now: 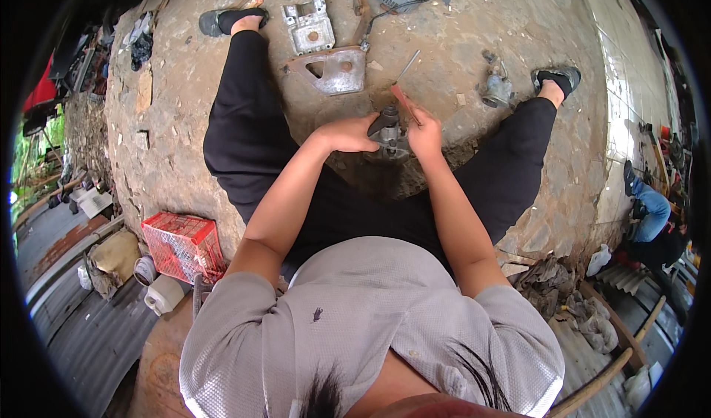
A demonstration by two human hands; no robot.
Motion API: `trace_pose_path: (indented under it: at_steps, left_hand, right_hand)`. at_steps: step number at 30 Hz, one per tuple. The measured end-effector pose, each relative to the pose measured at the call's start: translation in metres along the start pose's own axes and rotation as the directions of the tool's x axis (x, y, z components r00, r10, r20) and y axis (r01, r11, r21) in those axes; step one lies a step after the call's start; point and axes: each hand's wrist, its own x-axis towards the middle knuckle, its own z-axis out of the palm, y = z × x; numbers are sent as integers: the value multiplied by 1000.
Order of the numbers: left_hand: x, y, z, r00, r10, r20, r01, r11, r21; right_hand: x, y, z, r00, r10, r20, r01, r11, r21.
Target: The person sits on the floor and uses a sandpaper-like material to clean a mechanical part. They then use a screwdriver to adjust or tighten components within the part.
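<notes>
Clasping an upright metal fitting from its left, left hand curls half-open; right hand pinches a reddish strip alongside

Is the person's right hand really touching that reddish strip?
Touching. The head view shows the right hand gripping the reddish strip, whose far end sticks out beyond the grip.

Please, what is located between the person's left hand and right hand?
In the head view, a grey metal part with a dark top is between the left hand and the right hand.
</notes>
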Motion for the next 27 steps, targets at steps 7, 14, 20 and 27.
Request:
trace_pose_path:
  at_steps: [7,14,20,27]
  left_hand:
    - [4,6,-6,999,5,46,-3,1000,-27]
    - [3,4,-2,999,7,44,-7,1000,-16]
    - [0,4,-3,997,-10,79,13,999,-40]
    - [-1,14,-11,990,-39,133,53,993,-106]
  right_hand:
    - [2,11,-1,968,210,140,-197,975,-100]
    - [1,9,-1,983,167,82,-159,983,-89]
    - [1,3,-1,944,253,213,-215,959,-185]
    - [-3,-2,-2,955,247,162,-224,964,-144]
